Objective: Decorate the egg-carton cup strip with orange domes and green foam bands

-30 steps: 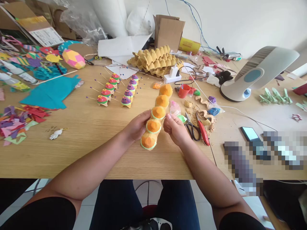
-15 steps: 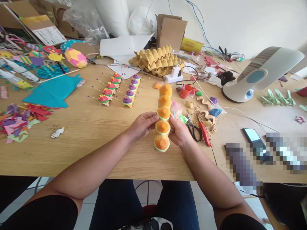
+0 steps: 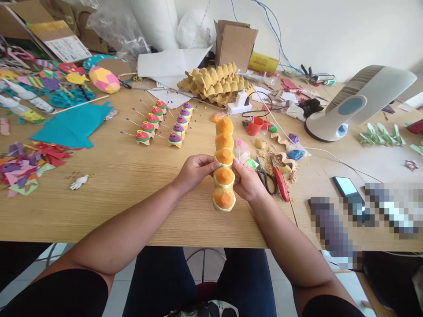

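Between my two hands is an egg-carton strip (image 3: pixel 224 177), a row of several cups capped in orange clay, held above the table. Pale green bands ring the nearer cups. My left hand (image 3: pixel 199 169) pinches its left edge near the middle cup. On the opposite edge, my right hand (image 3: pixel 247 177) grips the strip at about the same height; a thin light-blue stick shows by its fingertips. Farther back on the left stand a red-and-green decorated strip (image 3: pixel 147 127) and a purple one (image 3: pixel 180 124), both with pins sticking out.
Right of my hands lie black-handled scissors (image 3: pixel 270 180), a red craft knife (image 3: pixel 280 180) and a red cup (image 3: pixel 255 127). Egg trays (image 3: pixel 211 83) are stacked behind. A white lamp-like device (image 3: pixel 350 108) and a phone (image 3: pixel 349 196) are at right, blue felt (image 3: pixel 71 125) at left.
The orange-capped strip has tilted slightly, its far end shifting a little left and its near end a little right. Both hands keep their hold.
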### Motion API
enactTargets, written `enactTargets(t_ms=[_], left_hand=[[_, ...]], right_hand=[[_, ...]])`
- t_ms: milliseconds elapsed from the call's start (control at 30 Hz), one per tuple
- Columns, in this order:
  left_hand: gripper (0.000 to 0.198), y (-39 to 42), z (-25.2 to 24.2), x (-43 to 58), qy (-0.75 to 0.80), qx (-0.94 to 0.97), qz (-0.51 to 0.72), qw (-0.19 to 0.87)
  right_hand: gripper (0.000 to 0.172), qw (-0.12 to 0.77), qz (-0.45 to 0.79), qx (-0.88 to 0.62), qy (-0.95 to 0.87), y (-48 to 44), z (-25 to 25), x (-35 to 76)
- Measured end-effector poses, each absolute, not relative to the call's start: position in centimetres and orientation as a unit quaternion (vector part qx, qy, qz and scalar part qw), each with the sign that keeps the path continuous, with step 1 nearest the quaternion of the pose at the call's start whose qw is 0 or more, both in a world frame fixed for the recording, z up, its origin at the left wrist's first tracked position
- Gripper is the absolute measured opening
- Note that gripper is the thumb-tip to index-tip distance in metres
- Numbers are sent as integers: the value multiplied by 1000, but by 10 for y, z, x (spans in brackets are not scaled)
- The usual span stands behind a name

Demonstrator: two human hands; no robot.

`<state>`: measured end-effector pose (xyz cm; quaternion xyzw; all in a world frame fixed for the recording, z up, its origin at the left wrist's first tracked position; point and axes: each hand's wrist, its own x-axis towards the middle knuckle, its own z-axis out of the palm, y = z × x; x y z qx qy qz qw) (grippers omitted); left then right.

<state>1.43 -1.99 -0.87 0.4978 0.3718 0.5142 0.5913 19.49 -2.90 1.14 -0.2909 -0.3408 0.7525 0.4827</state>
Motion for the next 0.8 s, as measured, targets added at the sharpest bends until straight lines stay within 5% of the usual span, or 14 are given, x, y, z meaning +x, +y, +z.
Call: enactTargets(t_ms=[367, 800], left_hand=[[36, -24, 2, 19, 284, 386, 505, 718], [32, -24, 2, 17, 291, 376, 506, 720]], right_hand=[[60, 463, 757, -307, -344, -31, 12, 195], [58, 456, 763, -302, -343, -32, 13, 193]])
